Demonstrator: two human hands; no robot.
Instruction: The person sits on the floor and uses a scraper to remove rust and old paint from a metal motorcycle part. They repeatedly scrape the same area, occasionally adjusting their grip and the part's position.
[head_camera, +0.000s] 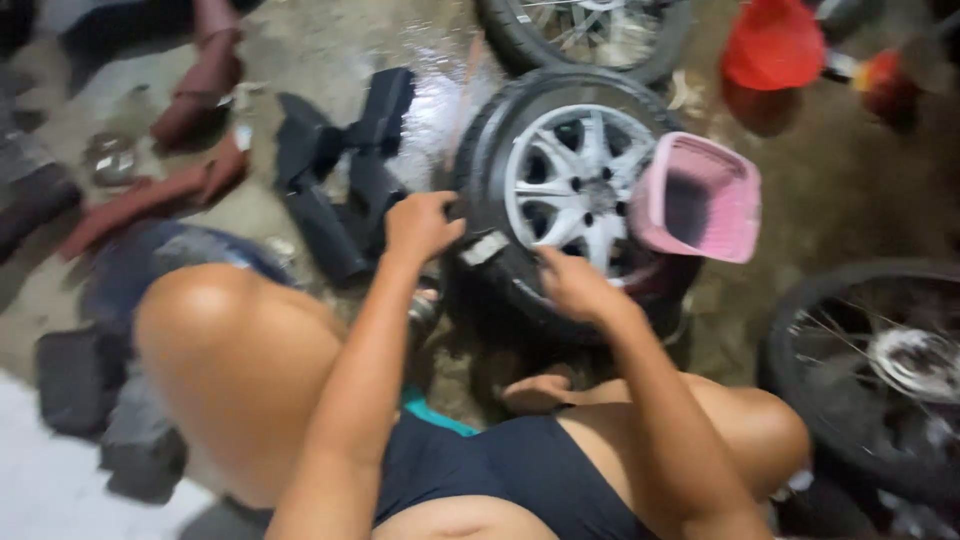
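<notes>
Basically, a person squats on a wet concrete floor (300, 40) with both hands on a small wheel (560, 190) standing upright in front of the knees. Left hand (420, 225) sits on the tyre's left edge, fingers curled over the tread, gripping it. Right hand (575, 285) presses on the lower sidewall, fingers bent against the rubber; picture is blurred, so I cannot tell if it grips or only rests. White tag or sticker (485, 248) shows on the tyre between the two hands. Wheel has a silver spoked rim (575, 170). Pink plastic basket (700, 197) leans against the wheel's right side, touching it. Black plastic panels (340, 170) lie just left of the wheel, dark red panels (170, 190) farther left. Second tyre (575, 35) stands behind, spoked wheel (880, 370) at right, red funnel (772, 45) upper right.
</notes>
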